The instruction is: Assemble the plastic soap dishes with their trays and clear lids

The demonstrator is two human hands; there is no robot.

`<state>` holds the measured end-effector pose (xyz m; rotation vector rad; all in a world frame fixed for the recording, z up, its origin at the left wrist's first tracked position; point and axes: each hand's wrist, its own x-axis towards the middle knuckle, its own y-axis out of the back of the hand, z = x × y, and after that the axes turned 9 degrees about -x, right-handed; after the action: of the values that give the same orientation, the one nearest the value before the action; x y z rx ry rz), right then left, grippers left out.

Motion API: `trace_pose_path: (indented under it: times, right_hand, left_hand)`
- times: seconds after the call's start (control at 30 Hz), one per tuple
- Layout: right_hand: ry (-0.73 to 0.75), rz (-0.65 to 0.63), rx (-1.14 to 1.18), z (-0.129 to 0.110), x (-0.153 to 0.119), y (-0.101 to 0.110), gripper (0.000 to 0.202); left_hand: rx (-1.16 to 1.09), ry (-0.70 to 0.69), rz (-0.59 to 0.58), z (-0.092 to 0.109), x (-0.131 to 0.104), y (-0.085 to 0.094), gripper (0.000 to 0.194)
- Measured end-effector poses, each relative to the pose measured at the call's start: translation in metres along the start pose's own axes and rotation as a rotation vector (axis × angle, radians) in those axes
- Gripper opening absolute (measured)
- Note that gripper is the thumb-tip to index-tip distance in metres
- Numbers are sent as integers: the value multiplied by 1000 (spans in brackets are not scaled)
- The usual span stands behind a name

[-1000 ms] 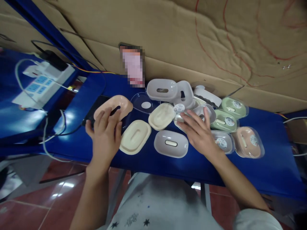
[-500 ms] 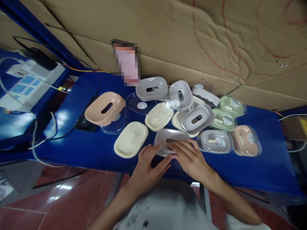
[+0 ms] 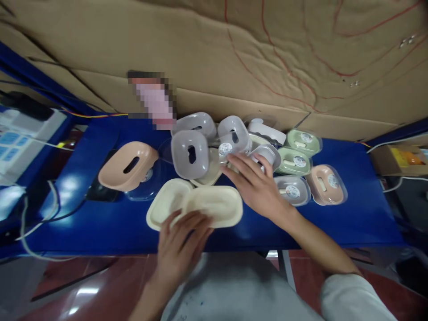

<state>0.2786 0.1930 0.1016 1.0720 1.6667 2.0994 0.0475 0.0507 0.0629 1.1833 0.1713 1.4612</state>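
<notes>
fingers of left hand (image 3: pixel 182 240) grip cream tray (image 3: pixel 214 206), hiding its near edge; right hand (image 3: pixel 256 187) spread open.

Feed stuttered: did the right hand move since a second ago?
Yes. The right hand dropped to the near table edge, then returned toward the pile by the cardboard wall.

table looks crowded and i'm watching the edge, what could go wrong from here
1. The cream dish in the left hand sits close to the near edge of the blue table; if that grip loosens, it could drop to the floor.
2. The right hand reaches into a heap of grey dishes lying on one another; a nudge might topple them.
3. The peach dish lies tilted on a clear lid and may slide.
</notes>
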Motion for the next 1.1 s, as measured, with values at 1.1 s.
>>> trace_pose_path:
  times: [1.1]
  right_hand:
    - [-204,-216,182,-37,-154,34,43]
  left_hand:
    - [-168,-245,-372,34,20,-75,17]
